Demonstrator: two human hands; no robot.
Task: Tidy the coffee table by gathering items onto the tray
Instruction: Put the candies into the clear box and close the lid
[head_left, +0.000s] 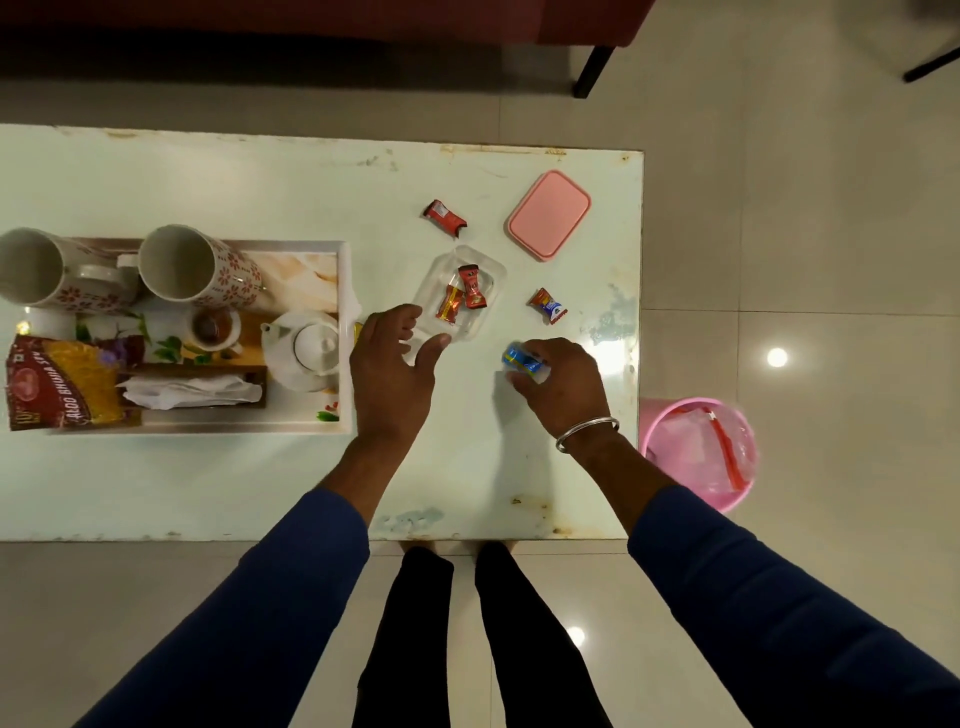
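Head view: both hands over the pale bench, sweets scattered right of the tray.

The right hand (558, 387) pinches a blue-wrapped sweet (521, 361) in curled fingers just above the bench (208, 483). The left hand (392, 369) curls thumb and fingers round the near edge of a clear container (485, 275) holding two red sweets. The tray (344, 332), at left, carries two mugs, a teapot, tissues and a snack packet. A pink lid (549, 214) lies beyond.
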